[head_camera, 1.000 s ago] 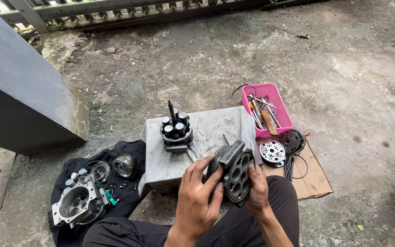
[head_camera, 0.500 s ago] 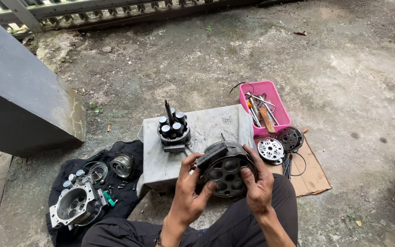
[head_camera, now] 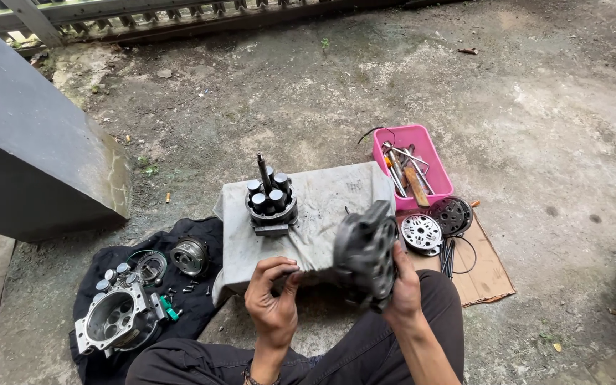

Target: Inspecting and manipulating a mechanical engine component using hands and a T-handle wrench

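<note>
My right hand (head_camera: 402, 289) grips a dark metal cylinder block (head_camera: 365, 249) with several round bores, held tilted on edge above my lap. My left hand (head_camera: 271, 299) hovers just left of the block with its fingers curled and apart, and I see nothing in it. In front of me stands a low stand draped in a grey cloth (head_camera: 322, 199). On the cloth sits a piston assembly (head_camera: 271, 199) with an upright shaft and several round piston heads.
A pink tray (head_camera: 422, 142) of hand tools stands to the right of the stand. Two round metal plates (head_camera: 422, 233) lie on cardboard (head_camera: 483, 274). A black cloth (head_camera: 201, 299) at left holds a silver housing (head_camera: 112, 317) and small parts. A grey slab (head_camera: 30, 157) rises at far left.
Both hands held the block flat-on before. Now the left hand has come off it and the right hand has turned the block on edge, bores facing right.
</note>
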